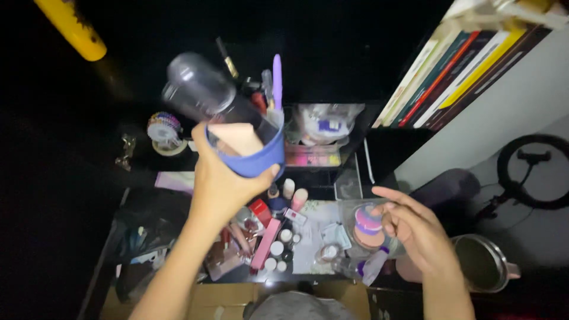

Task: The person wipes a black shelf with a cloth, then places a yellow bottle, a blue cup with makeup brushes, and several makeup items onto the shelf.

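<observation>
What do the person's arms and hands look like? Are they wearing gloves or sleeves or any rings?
Both arms are bare, with no sleeves showing anywhere up the forearms. The left hand and the right hand wear no gloves. No rings, watch or bracelets show on the fingers or wrists in this dim light. The fingers look slim, and the nails are too small to tell apart.
</observation>
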